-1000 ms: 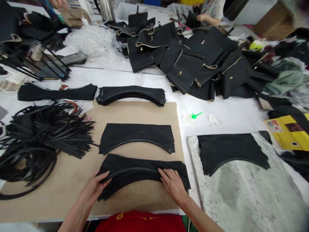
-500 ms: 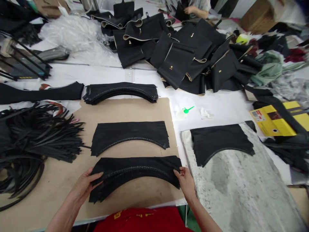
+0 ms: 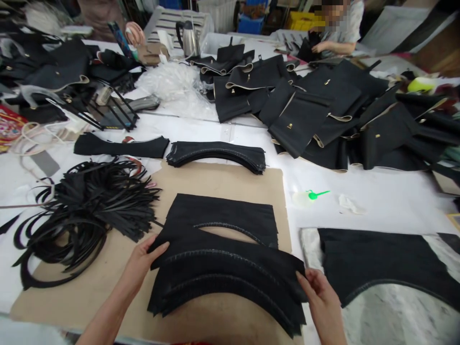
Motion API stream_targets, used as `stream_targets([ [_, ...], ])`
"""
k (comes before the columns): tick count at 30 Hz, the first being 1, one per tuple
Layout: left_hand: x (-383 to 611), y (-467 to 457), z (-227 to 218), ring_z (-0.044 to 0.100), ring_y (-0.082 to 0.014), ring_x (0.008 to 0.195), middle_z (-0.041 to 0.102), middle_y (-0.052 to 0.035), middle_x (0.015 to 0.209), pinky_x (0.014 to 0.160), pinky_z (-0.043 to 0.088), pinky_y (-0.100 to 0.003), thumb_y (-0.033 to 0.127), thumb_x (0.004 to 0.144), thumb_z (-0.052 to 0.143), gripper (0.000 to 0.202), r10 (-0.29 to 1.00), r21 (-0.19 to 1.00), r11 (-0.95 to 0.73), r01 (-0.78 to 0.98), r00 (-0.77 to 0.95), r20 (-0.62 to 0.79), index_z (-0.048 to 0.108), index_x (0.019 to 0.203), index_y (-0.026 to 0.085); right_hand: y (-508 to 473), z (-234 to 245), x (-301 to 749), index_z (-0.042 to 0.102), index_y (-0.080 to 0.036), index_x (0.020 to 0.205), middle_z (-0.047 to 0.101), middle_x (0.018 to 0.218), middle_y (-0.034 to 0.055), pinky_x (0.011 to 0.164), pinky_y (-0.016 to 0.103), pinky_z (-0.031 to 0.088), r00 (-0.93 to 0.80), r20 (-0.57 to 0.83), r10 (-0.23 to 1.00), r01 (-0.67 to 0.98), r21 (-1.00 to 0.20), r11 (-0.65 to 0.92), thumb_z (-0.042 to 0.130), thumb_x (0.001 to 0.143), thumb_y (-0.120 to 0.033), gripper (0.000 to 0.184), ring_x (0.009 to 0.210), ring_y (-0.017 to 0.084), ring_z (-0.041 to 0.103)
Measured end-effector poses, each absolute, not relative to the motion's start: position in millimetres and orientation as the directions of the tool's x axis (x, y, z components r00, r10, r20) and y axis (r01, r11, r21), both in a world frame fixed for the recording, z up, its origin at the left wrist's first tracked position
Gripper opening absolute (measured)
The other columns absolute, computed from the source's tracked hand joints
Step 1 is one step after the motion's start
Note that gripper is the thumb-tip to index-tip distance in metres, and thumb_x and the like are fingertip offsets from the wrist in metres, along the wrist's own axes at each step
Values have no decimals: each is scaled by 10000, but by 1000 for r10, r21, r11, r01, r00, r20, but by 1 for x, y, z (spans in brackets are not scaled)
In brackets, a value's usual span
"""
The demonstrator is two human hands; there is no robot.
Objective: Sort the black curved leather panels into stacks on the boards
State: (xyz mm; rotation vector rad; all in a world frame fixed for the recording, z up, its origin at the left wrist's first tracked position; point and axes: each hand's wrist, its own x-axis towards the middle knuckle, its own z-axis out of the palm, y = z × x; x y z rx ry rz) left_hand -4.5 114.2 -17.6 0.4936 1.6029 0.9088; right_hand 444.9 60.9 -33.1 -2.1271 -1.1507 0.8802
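My left hand (image 3: pixel 142 261) and my right hand (image 3: pixel 321 297) each grip one end of a stack of curved black leather pieces (image 3: pixel 226 278), lifted a little off the brown cardboard sheet (image 3: pixel 100 282). The stack's layers fan out at the lower right. Just behind it, partly covered by it, lies a second curved black piece (image 3: pixel 230 215). A thicker pile of arched black pieces (image 3: pixel 215 153) rests at the far edge of the cardboard.
A bundle of thin black straps (image 3: pixel 86 206) lies left. A black piece (image 3: pixel 381 261) covers a marble slab (image 3: pixel 395 311) at right. A green-tipped glue bottle (image 3: pixel 305 196) sits on the white table. Black bag panels (image 3: pixel 323 110) pile up behind; another person (image 3: pixel 338 33) works far off.
Both hands have raised the stack of curved pieces off the cardboard and shifted it right and back, so it now overlaps the piece behind. The camera view tilted up.
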Motion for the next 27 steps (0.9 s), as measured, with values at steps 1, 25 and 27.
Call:
stream_targets([
  [1, -9, 120, -21, 666, -233, 919, 722, -61, 1033, 839, 540, -318, 396, 568, 829, 575, 745, 791, 594, -147, -269, -610, 668, 1067, 158, 74, -33, 441, 592, -206, 875, 648, 785, 37, 665, 301, 481, 394, -279, 876, 474, -755, -453, 588, 738, -593, 410, 729, 203, 584],
  [25, -37, 166, -105, 640, -265, 810, 707, -42, 749, 770, 497, -338, 417, 582, 734, 274, 791, 762, 571, 306, -453, -411, 673, 703, 180, 156, -108, 415, 495, -232, 1143, 609, 756, 8, 645, 353, 448, 392, -286, 874, 645, -592, -483, 502, 713, -629, 586, 687, 230, 610],
  [27, -38, 167, -106, 630, -256, 790, 695, -36, 730, 753, 478, -329, 395, 612, 708, 228, 798, 743, 567, 355, -460, -389, 658, 679, 183, 155, -115, 418, 499, -239, 1144, 622, 777, 19, 651, 368, 455, 396, -295, 870, 651, -578, -492, 500, 695, -657, 613, 718, 249, 623],
])
